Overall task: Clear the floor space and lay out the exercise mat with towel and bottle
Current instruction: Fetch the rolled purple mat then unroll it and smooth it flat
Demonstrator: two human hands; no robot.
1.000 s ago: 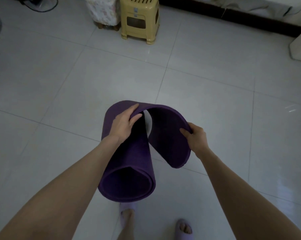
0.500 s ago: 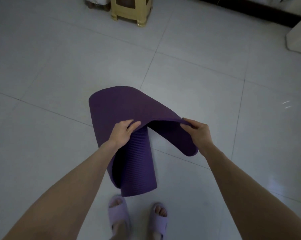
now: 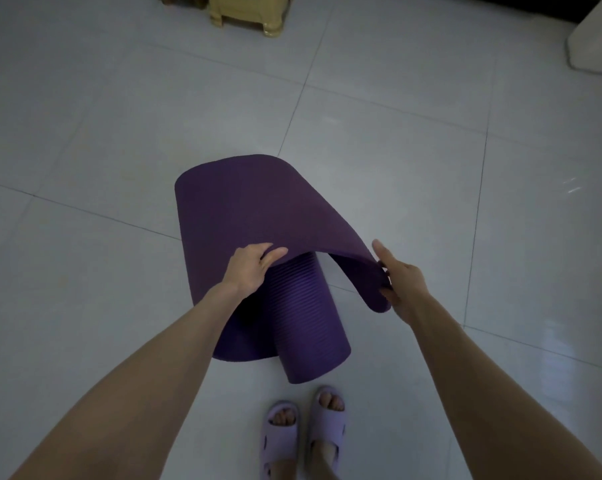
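A thick purple exercise mat [image 3: 258, 209], partly unrolled, hangs in front of me above the tiled floor. Its loose end arches up and away, while the ribbed rolled part [image 3: 303, 323] dangles below my hands. My left hand [image 3: 251, 268] grips the near edge of the loose flap, fingers curled over it. At the flap's right corner, my right hand [image 3: 401, 282] pinches the edge, with the index finger stretched out along it. No towel or bottle shows in this view.
A yellow plastic stool [image 3: 247, 12] stands at the far top edge, with something patterned beside it. A white furniture corner [image 3: 594, 39] sits at the top right. My feet in lilac slippers [image 3: 303, 431] stand just below the mat. Pale floor tiles [image 3: 84, 133] spread all around.
The mat's loose end has opened wider and swung forward, hiding the roll's open end. Both hands keep their hold on the edge. The view has tilted down, showing both slippers.
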